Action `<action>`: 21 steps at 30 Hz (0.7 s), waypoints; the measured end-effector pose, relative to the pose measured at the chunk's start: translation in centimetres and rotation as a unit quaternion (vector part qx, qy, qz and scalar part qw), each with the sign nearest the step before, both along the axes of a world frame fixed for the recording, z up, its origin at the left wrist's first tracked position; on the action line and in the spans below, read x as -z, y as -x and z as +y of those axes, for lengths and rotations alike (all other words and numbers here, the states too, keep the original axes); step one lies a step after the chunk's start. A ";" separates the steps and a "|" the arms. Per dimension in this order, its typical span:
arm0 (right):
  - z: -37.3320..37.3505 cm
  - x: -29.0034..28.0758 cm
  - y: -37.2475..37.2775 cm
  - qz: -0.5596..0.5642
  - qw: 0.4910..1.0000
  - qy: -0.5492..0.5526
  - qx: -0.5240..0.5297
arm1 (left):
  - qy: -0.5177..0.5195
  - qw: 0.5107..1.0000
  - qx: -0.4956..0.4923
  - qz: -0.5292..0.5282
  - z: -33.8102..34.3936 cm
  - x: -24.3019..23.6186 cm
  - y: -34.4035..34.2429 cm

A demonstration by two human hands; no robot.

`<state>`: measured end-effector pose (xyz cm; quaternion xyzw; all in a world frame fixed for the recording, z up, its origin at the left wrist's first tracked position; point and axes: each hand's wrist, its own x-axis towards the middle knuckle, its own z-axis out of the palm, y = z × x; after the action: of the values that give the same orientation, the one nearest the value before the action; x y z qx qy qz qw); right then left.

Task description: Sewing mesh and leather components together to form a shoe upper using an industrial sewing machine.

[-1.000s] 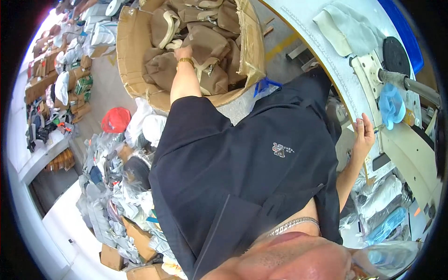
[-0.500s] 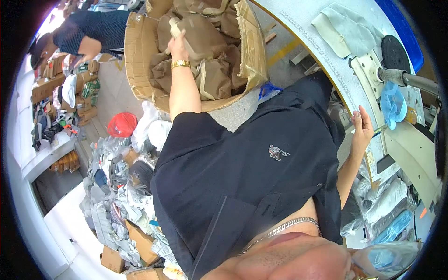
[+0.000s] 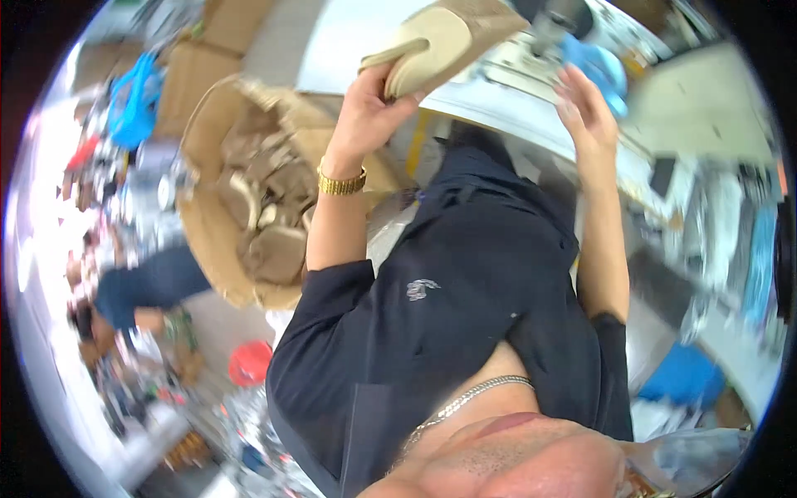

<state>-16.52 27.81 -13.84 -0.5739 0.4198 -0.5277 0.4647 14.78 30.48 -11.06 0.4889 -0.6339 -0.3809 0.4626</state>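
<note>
My left hand (image 3: 371, 120), with a gold watch at the wrist, grips a folded stack of brown and cream fabric pieces (image 3: 444, 51) shaped like shoe uppers. Its fingers curl into a slot at the cream end, and the stack is raised over the edge of a white worktable (image 3: 344, 46). My right hand (image 3: 591, 116) is apart from the stack, fingers extended and nothing in them. A light-blue cloth (image 3: 599, 70) on the table is nearest to it. More brown and cream pieces (image 3: 278, 249) fill a cardboard box (image 3: 199, 236) to my left.
Pale machine parts (image 3: 515, 70) stand on the worktable. Plastic-wrapped bundles (image 3: 722, 232) are at the right. Beyond the box are a blue bag (image 3: 133, 104) and a bending person in dark clothes (image 3: 158, 282). A red bag (image 3: 251, 363) lies on the floor at left.
My left hand has come out of the box holding the stack and moved right to the table. My right hand has risen toward the stack. The view has turned, and the box appears farther left.
</note>
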 end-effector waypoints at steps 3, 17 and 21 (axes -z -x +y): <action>0.2 -2.0 1.7 -0.009 0.998 -0.009 0.053 | -0.036 0.986 0.147 -0.067 -0.8 1.1 5.5; 5.9 3.4 4.8 0.034 0.981 -0.100 0.160 | -0.191 0.944 0.230 0.140 -0.9 4.5 11.9; 5.7 4.7 3.7 -0.138 0.976 -0.108 0.131 | -0.229 0.931 0.252 0.131 -0.4 5.2 11.3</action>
<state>-20.20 33.50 -18.53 -0.3819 0.4775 -0.6101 0.5040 3.50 30.07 -16.30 0.3513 -0.5657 -0.6804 0.3061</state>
